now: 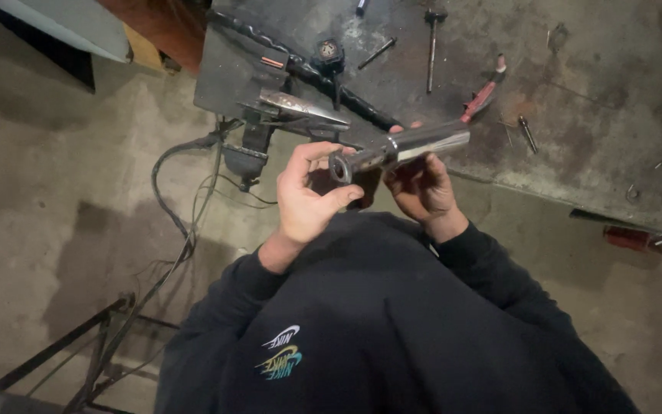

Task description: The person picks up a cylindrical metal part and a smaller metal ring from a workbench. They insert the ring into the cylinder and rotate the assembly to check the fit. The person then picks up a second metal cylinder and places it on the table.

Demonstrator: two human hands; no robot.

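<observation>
Both hands gripped metal tube (400, 147): right hand (421, 188) under its middle, left hand (306, 198) pinching the near end. Inspection step, prob.; steady hold needed above surface (607, 100).

The right hand (421, 188) lies mostly behind the metal tube (400, 149) — only fingertips show above it. Beyond the tube, the red-handled tool (483, 96) is half covered by it. The workbench (607, 115) runs off the top and right edges — small bits on it are too tiny to identify.
</observation>
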